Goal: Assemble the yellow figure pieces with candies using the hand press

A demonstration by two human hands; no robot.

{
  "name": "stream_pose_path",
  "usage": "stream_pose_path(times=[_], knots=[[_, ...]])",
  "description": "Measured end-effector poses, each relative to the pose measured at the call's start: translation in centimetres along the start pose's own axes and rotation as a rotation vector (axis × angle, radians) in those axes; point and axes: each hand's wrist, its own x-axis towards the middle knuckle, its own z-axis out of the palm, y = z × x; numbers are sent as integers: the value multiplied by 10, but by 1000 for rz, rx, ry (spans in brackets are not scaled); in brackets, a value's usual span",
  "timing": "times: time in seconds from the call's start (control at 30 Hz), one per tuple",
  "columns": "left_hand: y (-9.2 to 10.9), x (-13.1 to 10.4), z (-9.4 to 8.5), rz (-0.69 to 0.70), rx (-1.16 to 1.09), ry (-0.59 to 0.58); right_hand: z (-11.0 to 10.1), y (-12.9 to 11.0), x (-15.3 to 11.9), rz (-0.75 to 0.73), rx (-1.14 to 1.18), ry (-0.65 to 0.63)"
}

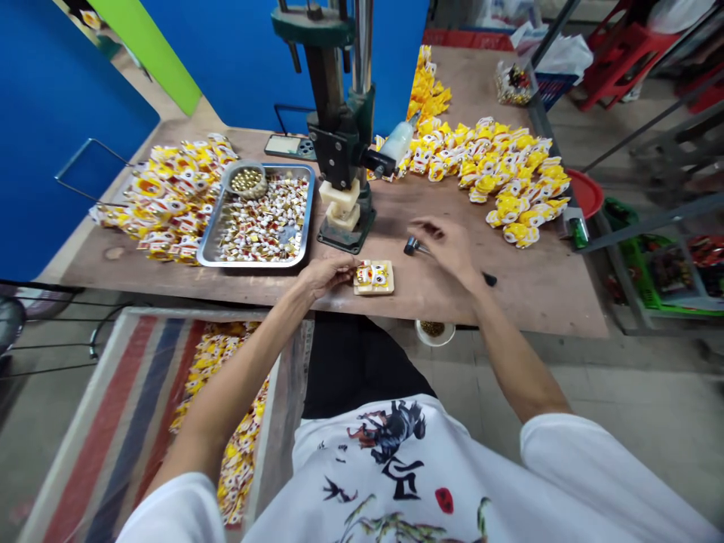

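"What's at far left?"
"A heap of yellow-and-white lion-like figurines point(175, 197), then a steel tray point(310, 215)."
"And the left hand point(326, 274)?"
"Fingers bunched at the left edge of a pale block point(390, 277) bearing one figurine point(373, 277); whether gripping, I can't tell."
"The right hand point(446, 243)?"
"Blurred, fingers curled over a hammer-like tool point(411, 246); can't tell if it's held."

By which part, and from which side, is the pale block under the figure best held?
Probably grip the pale block by its right edge, the right hand coming from the right: that end is free, while the left hand is at the other and the figure covers most of the top.
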Motion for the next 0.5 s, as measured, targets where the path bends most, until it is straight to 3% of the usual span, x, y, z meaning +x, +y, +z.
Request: stream_pose_path(times=[0.07, 0.13, 0.2, 0.27, 0.33, 0.43, 0.5], knots=[[-3, -4, 2, 12, -20, 26, -23, 28, -15, -35, -195, 20], [-4, -6, 3, 13, -24, 31, -35, 49, -31, -35, -314, -47], [-2, -8, 4, 14, -20, 20, -38, 53, -42, -7, -335, -115], [-1, -8, 4, 18, -13, 16, -36, 35, -47, -12, -289, -162], [0, -8, 5, 24, -11, 10, -33, 3, -47, -62, -214, -161], [1, -7, 5, 15, -19, -7, -24, -44, -48, -137, -149, 25], [0, -6, 6, 5, -28, -7, -14, -56, -53, -151, -137, 120]])
